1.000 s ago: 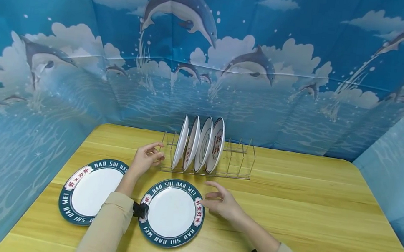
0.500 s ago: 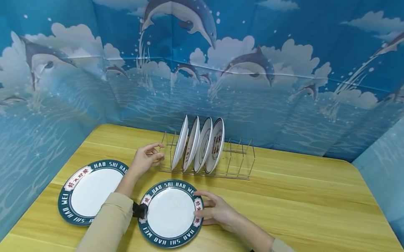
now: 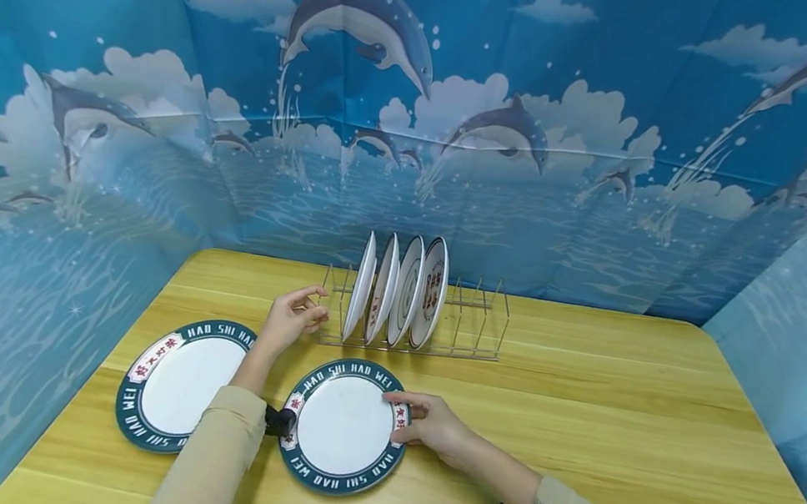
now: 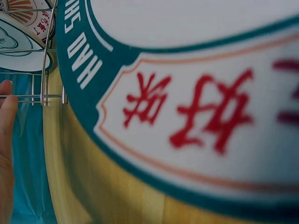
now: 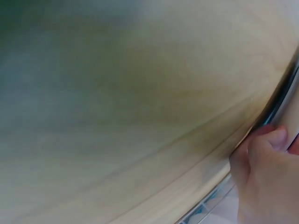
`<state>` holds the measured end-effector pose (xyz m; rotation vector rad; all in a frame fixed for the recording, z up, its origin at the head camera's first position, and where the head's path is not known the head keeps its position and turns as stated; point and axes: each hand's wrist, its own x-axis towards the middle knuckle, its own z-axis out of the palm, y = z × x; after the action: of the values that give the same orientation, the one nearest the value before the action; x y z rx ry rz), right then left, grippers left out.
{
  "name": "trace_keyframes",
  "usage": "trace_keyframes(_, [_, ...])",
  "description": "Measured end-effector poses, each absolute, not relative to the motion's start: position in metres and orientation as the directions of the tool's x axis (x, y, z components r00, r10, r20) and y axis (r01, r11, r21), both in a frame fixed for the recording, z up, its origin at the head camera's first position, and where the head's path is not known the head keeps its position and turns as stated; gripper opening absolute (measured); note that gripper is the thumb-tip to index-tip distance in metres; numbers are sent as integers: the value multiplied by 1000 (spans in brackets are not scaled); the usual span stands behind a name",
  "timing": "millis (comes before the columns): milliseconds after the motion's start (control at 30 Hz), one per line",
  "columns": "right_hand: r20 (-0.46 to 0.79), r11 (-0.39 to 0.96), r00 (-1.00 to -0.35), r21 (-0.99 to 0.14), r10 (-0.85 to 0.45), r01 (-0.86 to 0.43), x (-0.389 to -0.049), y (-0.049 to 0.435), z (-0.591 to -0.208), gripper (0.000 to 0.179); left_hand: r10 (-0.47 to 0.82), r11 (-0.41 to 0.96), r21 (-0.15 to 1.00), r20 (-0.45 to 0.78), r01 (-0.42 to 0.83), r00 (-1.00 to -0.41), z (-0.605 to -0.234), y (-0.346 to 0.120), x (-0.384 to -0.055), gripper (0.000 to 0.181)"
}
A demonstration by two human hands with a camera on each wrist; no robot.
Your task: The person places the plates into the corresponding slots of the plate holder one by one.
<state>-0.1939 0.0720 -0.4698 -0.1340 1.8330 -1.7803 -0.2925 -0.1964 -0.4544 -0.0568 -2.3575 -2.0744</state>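
My right hand pinches the right rim of a white dinner plate with a green lettered border, thumb on the upper face. In the right wrist view, the dark plate rim runs into the grasp of that hand. My left hand holds the left end of a wire plate rack, its fingertips at a wire in the left wrist view. Part of the plate's left edge is hidden behind my left wrist strap. Several plates stand upright in the rack's left half.
A second green-bordered plate lies flat at the left, partly covered by my left forearm. The wooden table extends to the right. A dolphin-printed blue backdrop rises behind the table and along both sides.
My right hand has moved left onto the plate and taken its right rim between thumb and fingers. The plate has shifted very slightly. My left hand stays at the rack.
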Motion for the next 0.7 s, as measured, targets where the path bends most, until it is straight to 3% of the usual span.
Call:
trace_keyframes(300, [-353,19,-717,-903,-601,428,-200,90,-466,65,31,124,992,33,37,-999,-457,-196,-293,36])
trace_keyframes(700, [-285,-79,-661,-883,-694,464,-197,126,-459,67,35,122,992,32,36,-999,-458,-198,-294,36])
